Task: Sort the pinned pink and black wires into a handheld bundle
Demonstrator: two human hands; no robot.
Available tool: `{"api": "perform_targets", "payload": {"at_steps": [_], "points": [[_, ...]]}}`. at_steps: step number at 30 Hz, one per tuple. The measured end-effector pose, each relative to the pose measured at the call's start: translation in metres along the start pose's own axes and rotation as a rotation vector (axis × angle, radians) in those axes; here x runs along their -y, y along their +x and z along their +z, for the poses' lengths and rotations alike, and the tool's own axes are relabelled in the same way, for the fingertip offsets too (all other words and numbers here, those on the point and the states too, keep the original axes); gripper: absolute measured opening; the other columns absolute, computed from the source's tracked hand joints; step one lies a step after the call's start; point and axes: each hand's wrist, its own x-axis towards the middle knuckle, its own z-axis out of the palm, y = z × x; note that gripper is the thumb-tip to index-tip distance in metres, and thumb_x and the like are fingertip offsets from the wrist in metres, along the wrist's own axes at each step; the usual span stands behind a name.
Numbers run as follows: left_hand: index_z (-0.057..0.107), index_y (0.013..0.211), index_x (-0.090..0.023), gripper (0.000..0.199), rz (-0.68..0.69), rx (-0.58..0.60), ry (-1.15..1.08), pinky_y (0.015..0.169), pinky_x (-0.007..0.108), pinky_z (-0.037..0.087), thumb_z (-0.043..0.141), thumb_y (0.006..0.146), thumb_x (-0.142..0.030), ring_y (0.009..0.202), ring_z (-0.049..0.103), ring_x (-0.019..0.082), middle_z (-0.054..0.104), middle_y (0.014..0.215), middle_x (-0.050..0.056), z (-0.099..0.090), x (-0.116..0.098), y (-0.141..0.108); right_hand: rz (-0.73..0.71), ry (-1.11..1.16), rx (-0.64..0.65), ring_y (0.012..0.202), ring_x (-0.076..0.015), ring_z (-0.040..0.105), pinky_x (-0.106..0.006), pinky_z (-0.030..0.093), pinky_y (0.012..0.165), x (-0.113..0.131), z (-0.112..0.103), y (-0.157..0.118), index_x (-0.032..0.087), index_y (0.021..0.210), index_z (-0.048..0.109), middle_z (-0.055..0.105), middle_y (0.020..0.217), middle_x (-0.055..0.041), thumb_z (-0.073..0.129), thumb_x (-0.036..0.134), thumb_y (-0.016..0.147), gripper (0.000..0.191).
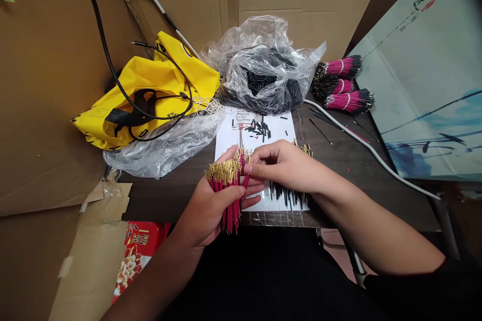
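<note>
My left hand (214,205) is wrapped round a thick bundle of red wires (230,210) with gold-coloured metal terminals (224,173) at their upper ends. Thumb and fingers of my right hand (276,165) pinch a red wire (246,179) at the bundle's right side, close to its terminal end. Beneath both hands lies a printed white sheet (226,133). Short black sleeves (259,128) are scattered on its upper part. Black wires (286,195) with gold ends lie partly hidden under my right hand and forearm.
Behind the sheet sits a clear plastic bag (263,72) full of black sleeves. A yellow bag (146,90) with a black cable lies left. Tied pink-and-black wire bundles (348,100) lie at the right back, near a white cable (361,145). Cardboard walls (309,15) enclose the table (331,160).
</note>
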Motion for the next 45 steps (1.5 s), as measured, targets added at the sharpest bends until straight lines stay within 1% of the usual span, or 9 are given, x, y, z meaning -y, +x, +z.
{"api": "perform_targets", "payload": {"at_steps": [5,13,19,23,25,27,30,33,45], "points": [[0.02,0.159,-0.03,0.095,0.033,-0.046,0.018,0.09,0.039,0.062,0.069,0.081,-0.006,0.1,0.074,0.026,0.075,0.113,0.01,0.001,0.003,0.002,-0.02,-0.03,-0.028,0.064,-0.0105,0.05,-0.026,0.039,0.062,0.0,-0.001,-0.002,0.015,0.075,0.069,0.063,0.07,-0.0015,0.065,0.045,0.09,0.033],[0.007,0.161,-0.021,0.101,0.135,-0.19,0.091,0.089,0.039,0.062,0.07,0.084,-0.011,0.092,0.076,0.025,0.077,0.1,0.014,-0.007,0.002,-0.014,-0.036,-0.094,-0.287,0.057,-0.0087,0.041,-0.027,0.03,0.056,0.001,-0.044,-0.006,0.016,0.07,0.066,0.051,0.059,0.0026,0.069,0.048,0.087,0.036],[0.005,0.162,-0.019,0.099,0.087,-0.154,0.073,0.085,0.036,0.064,0.067,0.086,-0.011,0.088,0.076,0.022,0.077,0.1,0.015,-0.012,0.002,-0.022,0.096,-0.373,-0.153,0.057,-0.0099,0.044,-0.028,0.035,0.058,-0.009,-0.027,0.007,0.017,0.068,0.067,0.058,0.062,0.0009,0.064,0.047,0.089,0.037],[0.004,0.162,-0.021,0.099,0.04,-0.08,0.039,0.083,0.037,0.064,0.067,0.086,-0.012,0.087,0.076,0.022,0.077,0.1,0.014,-0.005,0.002,-0.025,0.065,-0.458,-0.313,0.063,-0.0123,0.052,-0.029,0.038,0.062,-0.009,-0.019,0.006,0.017,0.097,0.076,0.067,0.072,-0.0021,0.064,0.044,0.089,0.031],[0.002,0.162,-0.022,0.1,0.019,-0.046,0.031,0.082,0.036,0.064,0.067,0.086,-0.011,0.087,0.075,0.022,0.077,0.099,0.013,-0.002,0.001,-0.025,0.017,-0.427,-0.381,0.062,-0.012,0.051,-0.028,0.037,0.061,-0.007,-0.018,0.002,0.016,0.099,0.075,0.065,0.071,-0.0017,0.065,0.046,0.089,0.032],[-0.001,0.161,-0.023,0.103,0.009,-0.011,0.026,0.082,0.036,0.064,0.068,0.086,-0.011,0.088,0.075,0.022,0.077,0.099,0.013,-0.001,0.001,-0.024,-0.035,-0.26,-0.287,0.061,-0.0111,0.048,-0.027,0.035,0.058,-0.005,-0.014,-0.002,0.017,0.094,0.073,0.06,0.068,-0.0001,0.065,0.05,0.089,0.034],[-0.003,0.161,-0.024,0.104,0.002,0.049,0.01,0.081,0.035,0.064,0.069,0.087,-0.012,0.088,0.076,0.023,0.077,0.1,0.013,0.0,0.002,-0.021,-0.059,0.037,-0.01,0.062,-0.0102,0.047,-0.025,0.036,0.057,-0.003,-0.002,-0.007,0.016,0.09,0.069,0.058,0.069,0.0011,0.069,0.051,0.086,0.035],[0.001,0.162,-0.025,0.103,-0.015,0.089,-0.014,0.081,0.035,0.064,0.07,0.086,-0.011,0.089,0.076,0.025,0.077,0.101,0.013,0.0,0.005,-0.017,-0.026,0.119,0.129,0.059,-0.0092,0.046,-0.024,0.035,0.055,-0.003,0.009,-0.007,0.015,0.085,0.067,0.057,0.066,0.0019,0.073,0.05,0.084,0.035],[0.0,0.161,-0.021,0.101,-0.046,0.066,-0.042,0.089,0.039,0.062,0.065,0.086,-0.007,0.093,0.075,0.025,0.075,0.108,0.016,0.003,0.005,-0.009,-0.047,0.127,0.113,0.063,-0.0096,0.044,-0.025,0.036,0.06,-0.013,-0.003,-0.007,0.015,0.077,0.064,0.054,0.067,0.0024,0.071,0.049,0.086,0.036]]}}
